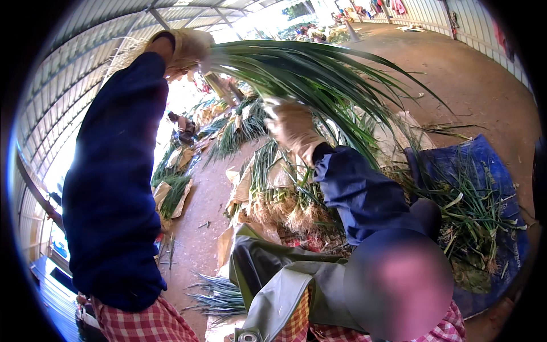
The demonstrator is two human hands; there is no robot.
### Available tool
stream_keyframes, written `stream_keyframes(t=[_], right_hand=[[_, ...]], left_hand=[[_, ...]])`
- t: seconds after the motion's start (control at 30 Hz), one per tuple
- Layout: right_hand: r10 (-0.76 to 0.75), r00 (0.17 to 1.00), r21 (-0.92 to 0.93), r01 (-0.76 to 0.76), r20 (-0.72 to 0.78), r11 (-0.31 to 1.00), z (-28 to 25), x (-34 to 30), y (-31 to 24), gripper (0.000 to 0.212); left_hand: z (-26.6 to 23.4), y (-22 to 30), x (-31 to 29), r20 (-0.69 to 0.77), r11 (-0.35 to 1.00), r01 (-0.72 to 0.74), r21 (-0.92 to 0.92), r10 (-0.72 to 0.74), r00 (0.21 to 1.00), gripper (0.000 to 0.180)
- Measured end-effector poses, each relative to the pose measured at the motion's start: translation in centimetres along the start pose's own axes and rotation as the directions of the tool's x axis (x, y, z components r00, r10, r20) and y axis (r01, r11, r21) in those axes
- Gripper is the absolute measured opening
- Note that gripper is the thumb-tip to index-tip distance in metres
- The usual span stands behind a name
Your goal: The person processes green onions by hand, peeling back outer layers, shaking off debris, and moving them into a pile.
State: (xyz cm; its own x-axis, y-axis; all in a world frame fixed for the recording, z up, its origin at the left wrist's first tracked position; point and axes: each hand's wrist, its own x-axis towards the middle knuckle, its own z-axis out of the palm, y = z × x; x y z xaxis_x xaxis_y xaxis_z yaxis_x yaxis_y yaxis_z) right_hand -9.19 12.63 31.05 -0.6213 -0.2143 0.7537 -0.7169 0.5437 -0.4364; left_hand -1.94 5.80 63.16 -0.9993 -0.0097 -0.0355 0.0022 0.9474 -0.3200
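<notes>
My left hand (pixel 185 50), in a pale work glove, is raised at the upper left and closed round the base of a bunch of green onions (pixel 285 62). The long green leaves fan out to the right, high in the view. Below the leaves is my gloved right hand (pixel 293 126), its fingers smeared by motion. Whether it touches the leaves I cannot tell. More green onions (pixel 279 208) with pale, stringy roots lie in a pile on brown paper in front of me, under the right forearm.
On the right, loose green onions and leaves lie on a blue tarp (pixel 496 171). Paper-wrapped bundles (pixel 171 196) line the concrete floor at left. Farther back sits another person (pixel 183 128). An olive apron (pixel 285 279) covers my lap. Corrugated metal walls (pixel 427 17) enclose the shed.
</notes>
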Motion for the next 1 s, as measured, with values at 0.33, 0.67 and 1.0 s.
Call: stream_keyframes(t=[0.33, 0.67, 1.0], right_hand=[[0.247, 0.777, 0.170, -0.411, 0.578, 0.895, 4.0, -8.5, 5.3, 0.072], [0.305, 0.808, 0.485, -0.027, -0.504, 0.874, 1.3, 4.1, 2.6, 0.062], [0.333, 0.804, -0.002, -0.381, 0.494, 0.924, 2.3, -7.2, 13.7, 0.016]], left_hand=[[1.0, 2.6, 2.6, -0.059, 0.953, -0.024, 0.302, 0.044, 0.997, 0.044], [0.0, 8.3, 1.9, -0.070, 0.937, -0.181, 0.300, 0.211, 0.975, 0.045], [0.3, 8.2, 2.3, -0.164, 0.816, -0.117, 0.566, 0.251, 0.954, 0.029]])
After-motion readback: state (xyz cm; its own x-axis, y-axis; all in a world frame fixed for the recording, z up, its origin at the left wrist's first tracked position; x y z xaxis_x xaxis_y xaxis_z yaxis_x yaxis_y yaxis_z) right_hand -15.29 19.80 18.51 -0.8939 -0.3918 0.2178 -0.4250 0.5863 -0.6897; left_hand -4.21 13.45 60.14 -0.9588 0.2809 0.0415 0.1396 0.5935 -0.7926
